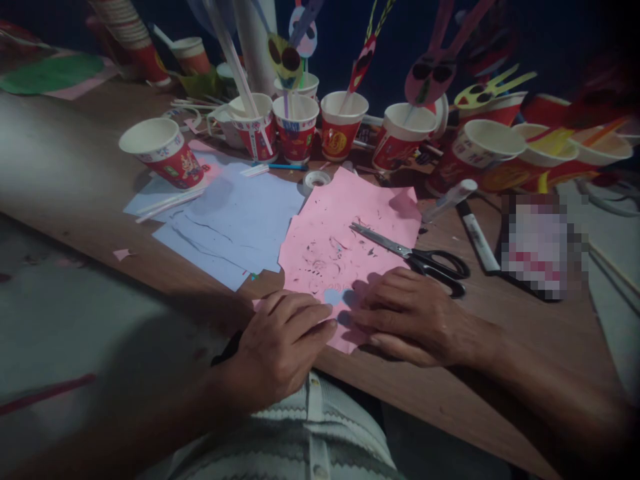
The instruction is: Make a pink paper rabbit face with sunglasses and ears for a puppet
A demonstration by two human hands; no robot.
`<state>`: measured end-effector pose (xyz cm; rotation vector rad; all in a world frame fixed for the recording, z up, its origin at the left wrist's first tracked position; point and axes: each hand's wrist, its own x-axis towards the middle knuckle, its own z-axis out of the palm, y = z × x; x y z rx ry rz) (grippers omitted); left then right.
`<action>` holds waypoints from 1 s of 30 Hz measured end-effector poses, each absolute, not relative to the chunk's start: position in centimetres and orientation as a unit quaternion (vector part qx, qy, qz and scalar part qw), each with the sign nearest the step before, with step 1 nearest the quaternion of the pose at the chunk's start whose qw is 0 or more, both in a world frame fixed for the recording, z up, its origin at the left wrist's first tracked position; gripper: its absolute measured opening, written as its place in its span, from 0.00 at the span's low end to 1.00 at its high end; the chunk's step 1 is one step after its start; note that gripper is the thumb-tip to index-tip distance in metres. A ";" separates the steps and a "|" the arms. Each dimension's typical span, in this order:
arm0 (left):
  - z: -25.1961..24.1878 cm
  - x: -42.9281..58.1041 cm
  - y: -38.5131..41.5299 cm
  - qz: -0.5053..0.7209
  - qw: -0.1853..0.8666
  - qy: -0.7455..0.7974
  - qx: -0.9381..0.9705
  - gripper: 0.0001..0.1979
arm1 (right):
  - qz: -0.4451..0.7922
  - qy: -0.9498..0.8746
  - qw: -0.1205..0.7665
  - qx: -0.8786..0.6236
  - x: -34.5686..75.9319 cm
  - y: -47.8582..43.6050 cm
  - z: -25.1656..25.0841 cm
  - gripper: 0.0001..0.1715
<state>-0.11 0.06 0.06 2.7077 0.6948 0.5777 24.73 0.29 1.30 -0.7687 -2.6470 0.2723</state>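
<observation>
Two hands, both mine, rest on the pink sheet (340,227) at the near edge of the table (75,180). My right hand (410,317) lies flat, its fingers (373,293) loose and spread, pressing the paper down. My left hand (280,347) is half curled, tips down beside a small pale-blue scrap (333,295); whether they pinch it I cannot tell. The scrap sits between the two sets of fingertips, slightly nearer the left. The scissors (415,253) lie just beyond my right hand, blades together. Their long axis slants from blades at upper left to black handles at right. Red printed paper cups (165,152) stand farther back; their lettering is too small to read.
</observation>
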 end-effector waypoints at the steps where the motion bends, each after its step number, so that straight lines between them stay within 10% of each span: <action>1: 0.0 -0.1 0.0 0.201 0.142 0.241 0.939 0.13 | 0.084 -0.942 0.174 -0.273 24.7 0.2 1.3 0.17; 13: -0.1 -0.1 0.2 0.251 0.144 0.234 0.928 0.13 | 0.083 -0.941 0.150 -0.293 24.0 0.3 1.6 0.15; 21: -0.1 -0.4 0.0 0.300 0.162 0.256 0.905 0.12 | 0.137 -0.868 0.283 -0.384 24.4 0.5 1.3 0.08; 30: 0.3 -0.6 -0.1 0.318 0.220 0.315 0.867 0.18 | 0.092 -0.850 0.173 -0.489 22.2 0.0 1.9 0.25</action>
